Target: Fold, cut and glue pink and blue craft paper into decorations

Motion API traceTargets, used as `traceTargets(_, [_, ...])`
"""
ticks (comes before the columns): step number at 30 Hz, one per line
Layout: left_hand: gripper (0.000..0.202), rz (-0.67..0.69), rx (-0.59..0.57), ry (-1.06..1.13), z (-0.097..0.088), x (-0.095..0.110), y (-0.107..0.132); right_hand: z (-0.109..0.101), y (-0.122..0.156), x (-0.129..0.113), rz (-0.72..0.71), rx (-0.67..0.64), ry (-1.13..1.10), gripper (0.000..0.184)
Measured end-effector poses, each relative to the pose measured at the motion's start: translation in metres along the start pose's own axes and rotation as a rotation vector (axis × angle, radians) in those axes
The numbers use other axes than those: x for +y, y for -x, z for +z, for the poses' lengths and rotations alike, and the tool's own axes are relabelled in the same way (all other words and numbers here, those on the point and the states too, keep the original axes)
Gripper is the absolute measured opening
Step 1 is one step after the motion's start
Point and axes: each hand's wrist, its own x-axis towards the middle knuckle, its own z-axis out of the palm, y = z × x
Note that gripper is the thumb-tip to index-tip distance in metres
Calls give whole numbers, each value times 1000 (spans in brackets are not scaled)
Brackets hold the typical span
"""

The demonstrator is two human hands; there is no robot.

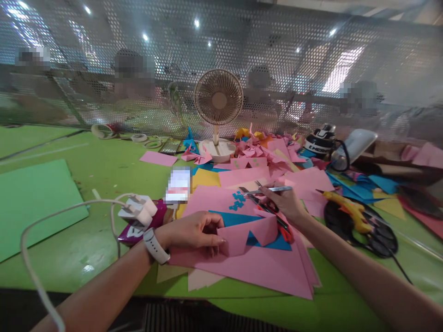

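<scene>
In the head view, my left hand (195,233) pinches the left end of a folded pink paper strip (233,240) between thumb and fingers. The strip stands partly raised over blue paper (231,218) and a stack of pink sheets (277,274). My right hand (284,200) is closed around silver tweezers (282,189). Their tips point left, close to a cluster of small blue paper pieces (238,201); whether they touch one I cannot tell. Beneath the right hand lie scissors with red handles (286,232), partly covered by pink paper.
A small fan (218,99) stands at the back beside heaped folded paper (258,147). At left are a phone (178,184), a white charger with cable (137,210) and a green sheet (38,203). A black round object (377,230), a bottle (320,142) and a power bank-like white object (356,145) lie right.
</scene>
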Motion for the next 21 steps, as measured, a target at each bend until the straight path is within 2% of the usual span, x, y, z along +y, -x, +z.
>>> traceTargets(11, [26,-3,-5,0,0,1,0,1,0,2,-5,-20,1,34])
traceTargets(21, [27,-4,15,-10,1,0,0,1,3,3,-95,-95,48,26])
